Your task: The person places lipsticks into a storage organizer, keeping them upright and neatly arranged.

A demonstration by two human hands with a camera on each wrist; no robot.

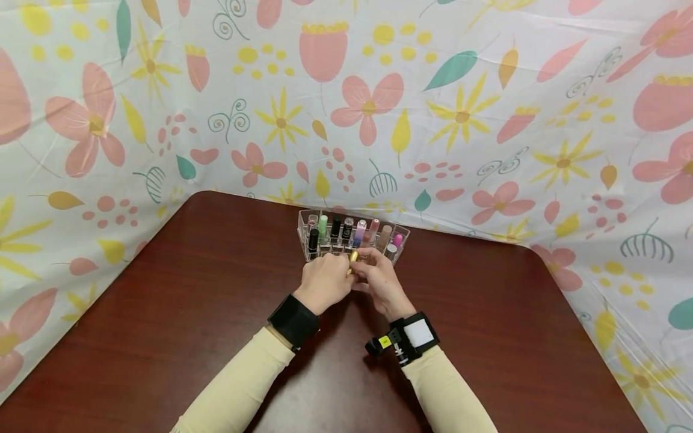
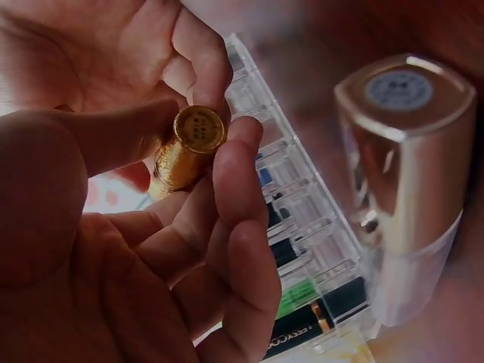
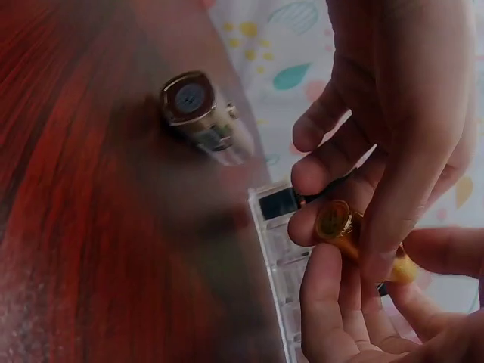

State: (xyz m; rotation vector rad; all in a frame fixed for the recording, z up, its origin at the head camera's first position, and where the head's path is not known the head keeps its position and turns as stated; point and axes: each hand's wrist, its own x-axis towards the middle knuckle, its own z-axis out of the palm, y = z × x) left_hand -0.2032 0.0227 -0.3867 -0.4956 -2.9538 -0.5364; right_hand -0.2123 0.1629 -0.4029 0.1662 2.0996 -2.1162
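Both hands hold a small gold lipstick tube (image 1: pixel 354 257) close over the front of a clear lipstick organizer (image 1: pixel 305 245). With thumb and fingers, my left hand (image 1: pixel 327 279) grips the tube (image 2: pixel 180 159). Fingers of my right hand (image 1: pixel 381 282) curl around the same tube (image 3: pixel 340 227) from the other side. The tube's round end, with small printing on it, faces the left wrist camera. A rose-gold lipstick (image 2: pixel 408 144) with a clear lower part and a round label on top appears beside the organizer; the left hand hides it in the head view.
The organizer holds several lipsticks, among them a black one (image 1: pixel 313 240), a pale green one (image 1: pixel 323 225) and a bright pink one (image 1: pixel 397 240). It stands at the back of the dark red-brown table (image 1: pixel 206 288). Behind hangs a flower-patterned cloth (image 1: pixel 368 108).
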